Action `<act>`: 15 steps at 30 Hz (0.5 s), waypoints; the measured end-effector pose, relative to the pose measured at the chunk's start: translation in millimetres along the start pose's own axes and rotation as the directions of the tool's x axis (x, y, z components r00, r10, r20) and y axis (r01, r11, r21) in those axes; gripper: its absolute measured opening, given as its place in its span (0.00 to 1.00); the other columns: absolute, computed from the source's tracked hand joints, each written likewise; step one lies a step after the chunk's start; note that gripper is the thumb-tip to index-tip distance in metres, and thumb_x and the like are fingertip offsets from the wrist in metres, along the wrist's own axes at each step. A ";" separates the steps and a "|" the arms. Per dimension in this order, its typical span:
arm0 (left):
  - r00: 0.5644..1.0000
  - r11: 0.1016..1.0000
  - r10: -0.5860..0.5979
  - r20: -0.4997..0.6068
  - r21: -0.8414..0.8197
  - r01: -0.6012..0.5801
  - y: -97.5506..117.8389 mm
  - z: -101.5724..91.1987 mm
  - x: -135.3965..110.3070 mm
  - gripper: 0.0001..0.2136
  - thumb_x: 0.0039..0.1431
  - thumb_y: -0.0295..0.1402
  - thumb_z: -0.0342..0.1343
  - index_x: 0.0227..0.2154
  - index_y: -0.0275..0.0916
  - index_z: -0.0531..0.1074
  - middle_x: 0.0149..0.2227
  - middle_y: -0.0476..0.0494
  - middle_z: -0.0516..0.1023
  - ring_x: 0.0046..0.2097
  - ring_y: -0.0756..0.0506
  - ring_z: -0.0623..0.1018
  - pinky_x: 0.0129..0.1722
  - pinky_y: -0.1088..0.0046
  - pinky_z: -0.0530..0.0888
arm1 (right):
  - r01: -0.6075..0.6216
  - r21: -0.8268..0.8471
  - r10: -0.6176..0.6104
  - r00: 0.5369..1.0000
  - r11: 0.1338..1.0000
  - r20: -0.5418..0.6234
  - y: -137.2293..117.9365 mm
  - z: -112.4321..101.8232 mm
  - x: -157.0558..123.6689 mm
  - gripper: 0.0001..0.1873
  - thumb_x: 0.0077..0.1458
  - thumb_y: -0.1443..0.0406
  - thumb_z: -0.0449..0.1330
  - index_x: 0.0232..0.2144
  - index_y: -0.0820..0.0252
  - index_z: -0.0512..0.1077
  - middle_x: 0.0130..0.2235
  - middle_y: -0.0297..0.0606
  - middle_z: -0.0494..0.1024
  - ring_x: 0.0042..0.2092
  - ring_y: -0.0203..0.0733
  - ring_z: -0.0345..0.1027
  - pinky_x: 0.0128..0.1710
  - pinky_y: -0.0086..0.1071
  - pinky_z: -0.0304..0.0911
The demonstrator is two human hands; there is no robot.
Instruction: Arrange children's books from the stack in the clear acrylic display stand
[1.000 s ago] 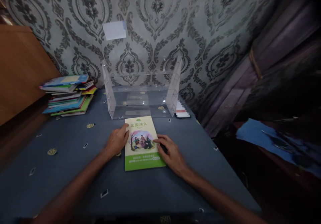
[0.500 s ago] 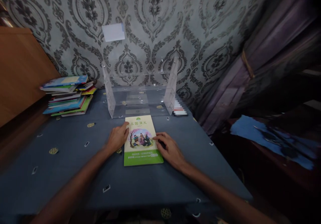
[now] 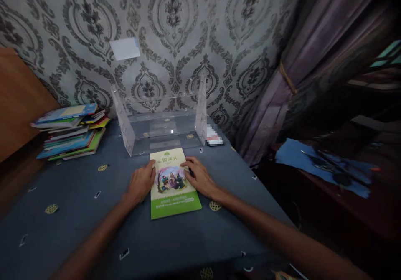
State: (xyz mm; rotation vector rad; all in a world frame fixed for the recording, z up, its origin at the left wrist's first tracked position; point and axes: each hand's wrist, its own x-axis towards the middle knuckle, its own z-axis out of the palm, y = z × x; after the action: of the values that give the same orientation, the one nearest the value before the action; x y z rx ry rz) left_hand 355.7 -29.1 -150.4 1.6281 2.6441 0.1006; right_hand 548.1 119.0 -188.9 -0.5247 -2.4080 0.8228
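Observation:
A thin book (image 3: 172, 207) with a cream and green cover and a painted scene of seated figures lies face up on the cloth-covered table. At its left edge is my left hand (image 3: 141, 182), thumb along the upper part of the cover and the other fingers curled out of sight. Opposite it, my right hand (image 3: 200, 179) has its bent fingers over the upper right edge, with a gap between thumb and forefinger. Just beyond the book's top edge stands a clear acrylic rack (image 3: 125, 129) with stepped shelves and nothing on them.
An uneven stack of books (image 3: 70, 136) stands at the back left beside a brown wooden panel (image 3: 23, 100). A blurred-out white item (image 3: 214, 138) lies right of the rack. Past the table's right edge, a blue cloth (image 3: 291, 156) carries dark tools, near a tied purple curtain (image 3: 266, 117).
My right hand has slid up along the book's right edge towards its top corner. My left hand keeps its place on the book. The view has shifted slightly right.

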 end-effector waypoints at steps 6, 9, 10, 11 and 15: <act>0.998 0.998 0.058 0.013 0.015 -0.059 22.4 2.4 7.3 0.20 0.72 0.33 0.40 0.61 0.39 0.64 0.40 0.38 0.83 0.42 0.40 0.82 0.38 0.69 0.71 | -0.008 -0.074 0.006 1.000 0.997 -0.031 15.4 -14.3 -2.4 0.16 0.57 0.72 0.56 0.47 0.60 0.75 0.54 0.48 0.72 0.56 0.49 0.68 0.57 0.45 0.64; 0.997 0.997 0.071 0.028 0.008 -0.072 38.8 4.9 12.8 0.19 0.71 0.33 0.41 0.61 0.39 0.64 0.40 0.38 0.83 0.41 0.40 0.83 0.37 0.70 0.70 | -0.034 -0.112 0.030 0.999 0.993 -0.039 25.0 -25.5 -1.1 0.17 0.57 0.72 0.57 0.48 0.61 0.75 0.54 0.48 0.72 0.56 0.49 0.67 0.58 0.45 0.64; 0.996 0.997 0.082 0.023 0.005 -0.082 44.0 6.7 14.9 0.19 0.71 0.33 0.41 0.61 0.38 0.64 0.39 0.38 0.83 0.40 0.40 0.83 0.36 0.70 0.70 | -0.040 -0.121 0.035 0.998 0.992 -0.043 28.2 -29.2 -0.4 0.17 0.57 0.71 0.57 0.48 0.61 0.74 0.54 0.49 0.72 0.57 0.49 0.67 0.58 0.45 0.64; 0.995 0.996 0.094 0.013 0.003 -0.094 48.7 9.0 17.1 0.19 0.71 0.33 0.41 0.61 0.38 0.64 0.39 0.38 0.83 0.40 0.40 0.83 0.35 0.69 0.70 | -0.046 -0.130 0.040 0.998 0.990 -0.047 31.4 -32.6 0.3 0.17 0.57 0.71 0.57 0.48 0.61 0.74 0.54 0.49 0.71 0.57 0.49 0.67 0.58 0.44 0.63; 0.993 0.993 0.119 -0.019 0.018 -0.119 61.6 20.0 22.9 0.20 0.71 0.34 0.41 0.61 0.39 0.65 0.35 0.40 0.83 0.35 0.39 0.82 0.32 0.69 0.70 | -0.065 -0.146 0.055 0.996 0.987 -0.068 42.0 -41.0 3.2 0.16 0.58 0.70 0.56 0.49 0.61 0.74 0.56 0.49 0.70 0.59 0.50 0.65 0.60 0.44 0.62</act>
State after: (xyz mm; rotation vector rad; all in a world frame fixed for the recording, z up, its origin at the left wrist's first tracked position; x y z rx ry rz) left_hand 401.5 19.7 -165.7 1.7987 2.5672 0.0983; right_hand 577.8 169.7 -187.5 -0.6741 -2.4160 0.6449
